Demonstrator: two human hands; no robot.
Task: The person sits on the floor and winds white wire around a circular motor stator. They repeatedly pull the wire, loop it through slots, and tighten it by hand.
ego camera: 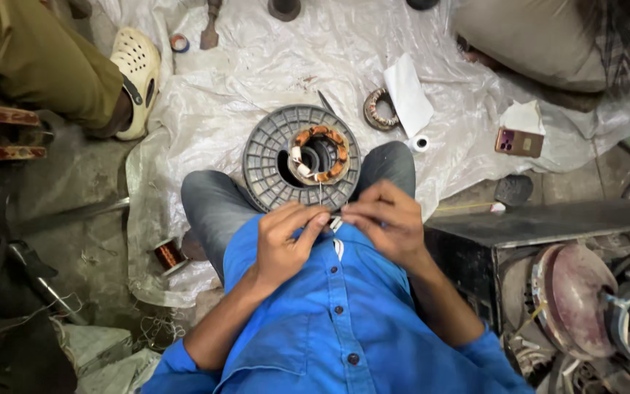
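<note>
Nearest to me, my blue shirt (329, 321) is filling the lower middle of the view. Just above it both my hands are meeting at chest level. My left hand (286, 244) is pinching, thumb and fingers together on a small white sleeve piece (335, 223). My right hand (388, 219) is closing its fingertips together on the same spot from the other side; the two hands are nearly touching. A thin wire (321, 195) is running up from the pinch to the winding beyond; I cannot tell which hand is actually gripping the wire.

Just past the hands, a grey ribbed round housing (300, 158) is resting on my knees, in grey trousers (216, 208). In its centre a stator with copper winding (320, 155) is sitting, with white sleeves at its left side.

Under it all, a white plastic sheet (271, 66) is covering the middle of the floor. At the sheet's left edge, near my knee, a spool of copper wire (168, 255) is lying. Towards the sheet's right edge, a second small winding ring (379, 109) is lying, touched by a white paper (408, 95), with a small white tape roll (421, 143) just beside. Farther right, a phone (519, 142) is lying on the sheet.

At the far left, another person's leg in olive trousers and a cream clog (136, 76) are resting at the sheet's edge. At the sheet's far edge, a small tape roll (179, 42) is sitting.

To my right, off the sheet, a dark metal box (534, 226) and a reddish round motor part (577, 299) are standing.
</note>
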